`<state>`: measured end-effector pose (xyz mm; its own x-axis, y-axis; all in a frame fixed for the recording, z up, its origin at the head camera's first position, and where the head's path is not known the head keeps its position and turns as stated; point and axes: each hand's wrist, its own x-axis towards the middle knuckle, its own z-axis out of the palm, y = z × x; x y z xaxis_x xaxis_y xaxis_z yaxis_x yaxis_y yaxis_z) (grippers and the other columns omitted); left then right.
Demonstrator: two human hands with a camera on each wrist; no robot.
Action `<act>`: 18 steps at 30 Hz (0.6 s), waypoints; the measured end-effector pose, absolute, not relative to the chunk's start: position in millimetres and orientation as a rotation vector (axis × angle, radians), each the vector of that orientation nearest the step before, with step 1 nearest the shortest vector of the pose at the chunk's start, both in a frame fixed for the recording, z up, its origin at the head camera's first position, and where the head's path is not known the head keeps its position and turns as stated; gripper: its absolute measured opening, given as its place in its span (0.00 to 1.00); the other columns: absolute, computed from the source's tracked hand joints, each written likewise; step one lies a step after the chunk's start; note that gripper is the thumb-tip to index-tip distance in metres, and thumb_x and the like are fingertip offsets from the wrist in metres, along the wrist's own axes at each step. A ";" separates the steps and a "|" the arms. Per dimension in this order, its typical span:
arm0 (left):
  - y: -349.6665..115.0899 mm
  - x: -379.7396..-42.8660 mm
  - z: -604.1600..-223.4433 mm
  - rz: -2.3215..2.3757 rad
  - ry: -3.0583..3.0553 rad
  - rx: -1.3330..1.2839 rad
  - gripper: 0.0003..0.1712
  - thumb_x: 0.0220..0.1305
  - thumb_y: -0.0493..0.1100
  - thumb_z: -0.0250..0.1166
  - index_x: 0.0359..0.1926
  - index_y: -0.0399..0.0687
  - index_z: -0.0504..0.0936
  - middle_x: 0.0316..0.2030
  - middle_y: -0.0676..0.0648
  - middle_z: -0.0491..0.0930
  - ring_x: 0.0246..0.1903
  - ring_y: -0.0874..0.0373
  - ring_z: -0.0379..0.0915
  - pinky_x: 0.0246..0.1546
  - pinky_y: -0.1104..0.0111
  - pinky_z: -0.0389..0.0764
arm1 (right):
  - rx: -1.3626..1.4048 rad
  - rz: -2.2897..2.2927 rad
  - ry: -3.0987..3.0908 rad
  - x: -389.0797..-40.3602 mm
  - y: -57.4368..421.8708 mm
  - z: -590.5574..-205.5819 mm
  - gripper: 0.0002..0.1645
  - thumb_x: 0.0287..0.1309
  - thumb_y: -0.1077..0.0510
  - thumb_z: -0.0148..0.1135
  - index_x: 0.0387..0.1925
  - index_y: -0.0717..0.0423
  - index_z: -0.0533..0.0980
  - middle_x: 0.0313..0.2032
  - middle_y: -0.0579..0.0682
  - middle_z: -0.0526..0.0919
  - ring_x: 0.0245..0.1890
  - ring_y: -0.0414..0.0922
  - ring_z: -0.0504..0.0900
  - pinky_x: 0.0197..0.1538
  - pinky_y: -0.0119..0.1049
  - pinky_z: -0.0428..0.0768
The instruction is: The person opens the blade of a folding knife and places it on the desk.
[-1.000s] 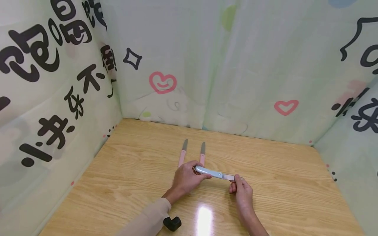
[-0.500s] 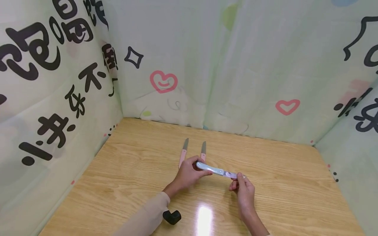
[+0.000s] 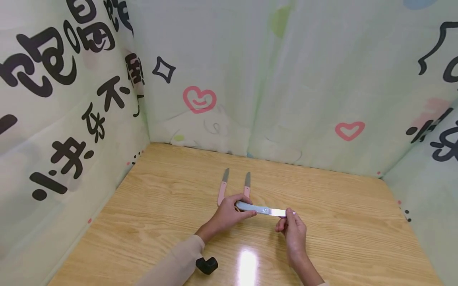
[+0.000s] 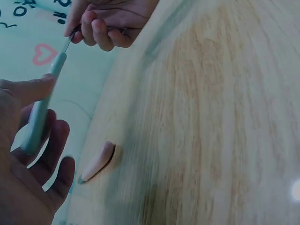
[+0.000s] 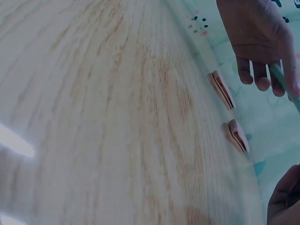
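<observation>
A folding knife with a pale blue handle (image 3: 252, 208) is held up over the table, its blade (image 3: 277, 212) out and shining. My left hand (image 3: 229, 214) grips the handle between thumb and fingers near its rear end. At the other end, my right hand (image 3: 296, 236) pinches the blade near its tip, and those fingers cover the tip. Two pink-handled folding knives lie beyond the left hand with blades out: a left one (image 3: 222, 192) and a right one (image 3: 247, 186), whose handle is partly hidden by that hand. In the left wrist view the blue handle (image 4: 44, 103) lies against the curled fingers.
The wooden table (image 3: 340, 206) ends at a printed curtain (image 3: 304, 79) behind, with more curtain along the left and right sides. A small black piece (image 3: 206, 265) sits by the left sleeve (image 3: 175, 262). A bright light reflection shows on the near tabletop.
Both hands keep their hold on the blue knife. It rose slightly, then came back down a little, and its blade has turned so that it now catches the light brightly.
</observation>
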<state>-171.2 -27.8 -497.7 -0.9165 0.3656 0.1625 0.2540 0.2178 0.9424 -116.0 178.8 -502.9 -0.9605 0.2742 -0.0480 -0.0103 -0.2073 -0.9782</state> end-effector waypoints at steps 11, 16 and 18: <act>-20.4 -165.2 -487.0 0.807 2.999 0.974 0.13 0.54 0.52 0.80 0.39 0.56 0.90 0.33 0.62 0.83 0.31 0.70 0.71 0.33 0.75 0.72 | -0.224 2.224 -1.909 -116.9 175.0 -500.8 0.29 0.80 0.49 0.47 0.32 0.72 0.66 0.18 0.46 0.71 0.21 0.39 0.74 0.30 0.30 0.76; -21.9 -164.9 -490.7 1.027 2.831 0.952 0.10 0.59 0.47 0.77 0.41 0.54 0.88 0.33 0.61 0.81 0.28 0.71 0.69 0.29 0.77 0.72 | -0.166 2.252 -2.017 -116.8 177.1 -495.1 0.27 0.79 0.49 0.50 0.35 0.74 0.69 0.20 0.47 0.73 0.23 0.40 0.75 0.33 0.32 0.78; -23.7 -165.2 -494.1 1.237 2.659 0.931 0.10 0.61 0.44 0.76 0.42 0.52 0.87 0.34 0.61 0.80 0.28 0.70 0.71 0.29 0.76 0.73 | -0.164 2.269 -2.074 -115.8 178.1 -496.0 0.28 0.80 0.49 0.49 0.37 0.74 0.71 0.22 0.48 0.74 0.25 0.41 0.76 0.35 0.33 0.78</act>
<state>-165.2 -23.7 -494.1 -0.8151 0.5481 0.1875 0.4965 0.4942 0.7136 -115.8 178.1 -496.0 -0.9923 0.1185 -0.0357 0.0250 -0.0910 -0.9955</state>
